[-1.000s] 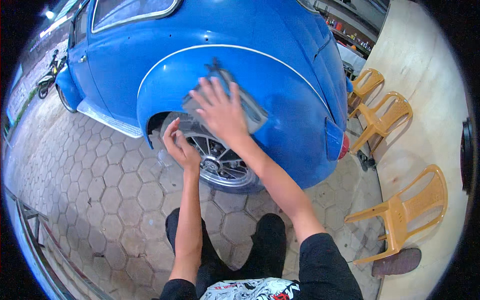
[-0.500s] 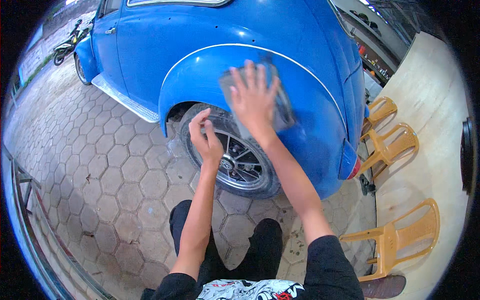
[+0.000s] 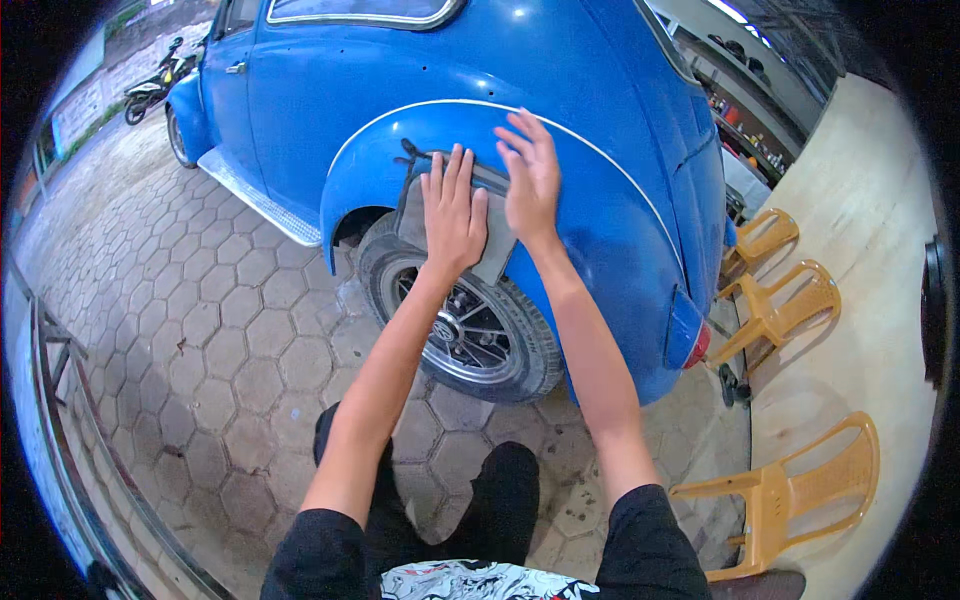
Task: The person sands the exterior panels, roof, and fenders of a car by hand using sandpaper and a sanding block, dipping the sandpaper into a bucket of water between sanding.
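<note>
A grey cloth [image 3: 410, 214] with dark edging and a dark looped cord lies against the rear fender of a blue car [image 3: 590, 190], just above the wheel [image 3: 462, 335]. My left hand [image 3: 456, 215] presses flat on this cloth, fingers stretched upward. To its right, my right hand [image 3: 530, 180] is raised off the cloth, its fingers apart and slightly bent, holding nothing. The cloth's lower edge hangs over the top of the tyre.
Several yellow plastic chairs [image 3: 790, 495] stand along the pale wall [image 3: 850, 220] at the right. A metal rail [image 3: 100, 430] runs down the left side. Hexagonal paving [image 3: 235, 355] covers the ground. Farther off, a motorcycle [image 3: 150, 88] is parked beyond the car.
The right hand has come off the cloth, and the left hand now presses on it instead. The cloth has shifted left along the fender, toward the wheel arch.
</note>
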Action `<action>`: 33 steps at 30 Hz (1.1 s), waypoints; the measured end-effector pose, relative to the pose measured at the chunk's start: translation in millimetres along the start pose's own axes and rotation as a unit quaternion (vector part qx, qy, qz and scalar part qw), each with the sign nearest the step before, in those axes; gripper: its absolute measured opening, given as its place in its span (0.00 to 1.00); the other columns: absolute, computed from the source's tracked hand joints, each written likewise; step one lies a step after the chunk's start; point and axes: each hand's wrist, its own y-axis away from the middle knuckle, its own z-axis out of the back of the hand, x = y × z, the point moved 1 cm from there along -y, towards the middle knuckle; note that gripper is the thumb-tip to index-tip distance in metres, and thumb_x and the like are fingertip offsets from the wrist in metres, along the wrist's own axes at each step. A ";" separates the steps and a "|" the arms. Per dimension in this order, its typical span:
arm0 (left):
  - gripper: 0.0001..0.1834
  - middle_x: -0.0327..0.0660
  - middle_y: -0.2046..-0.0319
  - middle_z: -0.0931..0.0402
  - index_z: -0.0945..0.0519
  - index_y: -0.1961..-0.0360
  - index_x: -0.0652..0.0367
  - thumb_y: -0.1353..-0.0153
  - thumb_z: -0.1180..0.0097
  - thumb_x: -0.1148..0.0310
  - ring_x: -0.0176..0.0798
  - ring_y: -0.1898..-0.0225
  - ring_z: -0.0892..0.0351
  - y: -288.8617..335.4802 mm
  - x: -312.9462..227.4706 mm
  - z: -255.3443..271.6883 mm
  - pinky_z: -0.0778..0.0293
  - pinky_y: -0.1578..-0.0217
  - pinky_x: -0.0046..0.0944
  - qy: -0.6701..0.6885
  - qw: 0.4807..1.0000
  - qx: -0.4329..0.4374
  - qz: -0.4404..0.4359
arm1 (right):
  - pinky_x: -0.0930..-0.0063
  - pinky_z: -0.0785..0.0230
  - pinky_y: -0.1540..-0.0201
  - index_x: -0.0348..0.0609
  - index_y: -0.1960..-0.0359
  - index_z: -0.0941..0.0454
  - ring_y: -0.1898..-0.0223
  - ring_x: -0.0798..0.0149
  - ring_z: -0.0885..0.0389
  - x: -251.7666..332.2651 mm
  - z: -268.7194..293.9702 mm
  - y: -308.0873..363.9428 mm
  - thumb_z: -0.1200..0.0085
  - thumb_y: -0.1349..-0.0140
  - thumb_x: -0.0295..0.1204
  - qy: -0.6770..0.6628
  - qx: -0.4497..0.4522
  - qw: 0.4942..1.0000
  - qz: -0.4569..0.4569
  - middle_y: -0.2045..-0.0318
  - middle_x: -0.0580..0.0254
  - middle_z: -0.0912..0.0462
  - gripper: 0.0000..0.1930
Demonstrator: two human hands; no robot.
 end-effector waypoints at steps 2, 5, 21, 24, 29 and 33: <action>0.34 0.53 0.25 0.47 0.42 0.26 0.66 0.28 0.56 0.58 0.64 0.23 0.55 -8.6 -2.2 0.6 0.61 0.26 0.62 0.012 0.999 0.030 -0.042 | 0.59 0.31 0.37 0.32 0.39 0.29 0.40 0.50 0.23 15.7 18.9 12.4 0.54 0.33 0.21 0.162 -0.055 0.980 0.106 0.45 0.45 0.22 0.20; 0.44 0.56 0.24 0.52 0.47 0.25 0.67 0.33 0.50 0.50 0.64 0.23 0.58 -10.9 -7.3 10.7 0.62 0.26 0.62 0.012 0.989 0.092 -0.113 | 0.55 0.32 0.39 0.34 0.44 0.26 0.43 0.47 0.22 30.8 50.6 41.9 0.51 0.35 0.22 0.358 -0.102 0.904 0.211 0.47 0.45 0.20 0.17; 0.27 0.49 0.40 0.24 0.20 0.42 0.54 0.36 0.43 0.48 0.54 0.33 0.33 -55.6 -30.2 -0.2 0.42 0.33 0.53 0.036 0.974 0.122 -0.185 | 0.50 0.43 0.37 0.34 0.43 0.28 0.41 0.44 0.28 29.9 81.1 88.4 0.60 0.27 0.46 0.553 -0.267 0.760 0.212 0.43 0.42 0.24 0.26; 0.30 0.52 0.35 0.28 0.25 0.35 0.57 0.31 0.49 0.50 0.55 0.30 0.37 -85.9 14.5 4.9 0.42 0.33 0.55 0.054 0.960 0.111 -0.251 | 0.50 0.42 0.37 0.33 0.45 0.27 0.42 0.43 0.27 32.7 76.2 88.7 0.61 0.26 0.46 0.601 -0.238 0.733 0.213 0.44 0.42 0.23 0.26; 0.30 0.56 0.31 0.35 0.32 0.31 0.63 0.26 0.56 0.55 0.61 0.29 0.40 -96.6 163.0 19.4 0.44 0.31 0.54 0.018 0.992 0.104 -0.076 | 0.51 0.43 0.38 0.35 0.46 0.25 0.44 0.44 0.25 33.7 67.0 82.6 0.59 0.27 0.46 0.662 -0.201 0.695 0.194 0.46 0.44 0.21 0.24; 0.29 0.56 0.34 0.32 0.29 0.34 0.65 0.30 0.50 0.57 0.64 0.31 0.38 -66.2 185.2 17.6 0.43 0.32 0.57 0.027 0.998 0.028 -0.039 | 0.53 0.43 0.38 0.39 0.48 0.22 0.44 0.47 0.25 37.4 60.3 78.7 0.58 0.27 0.44 0.738 -0.155 0.642 0.140 0.46 0.48 0.21 0.21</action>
